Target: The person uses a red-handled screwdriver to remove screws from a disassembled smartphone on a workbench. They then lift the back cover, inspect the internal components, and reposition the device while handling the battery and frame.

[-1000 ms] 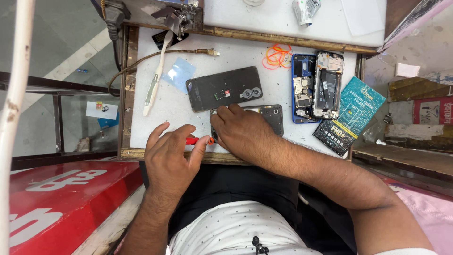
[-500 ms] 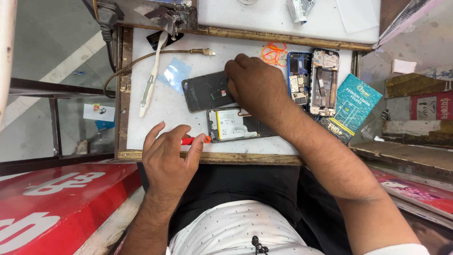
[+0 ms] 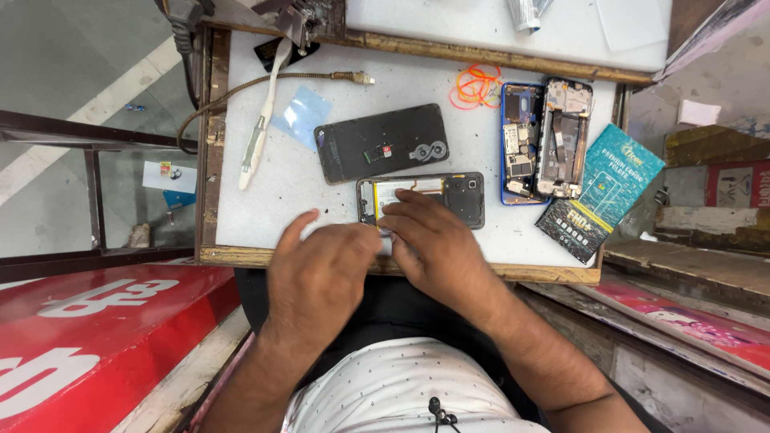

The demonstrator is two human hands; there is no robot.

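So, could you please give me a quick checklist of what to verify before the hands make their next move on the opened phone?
1. Opened phone lies flat on the white work surface: ok.
2. Right hand rests on the phone's lower edge: ok.
3. Left hand has a tool in it: cannot tell, fingers hidden.
4. Black back cover lies apart from the phone: ok.
5. Second dismantled phone lies out of the hands' way: ok.
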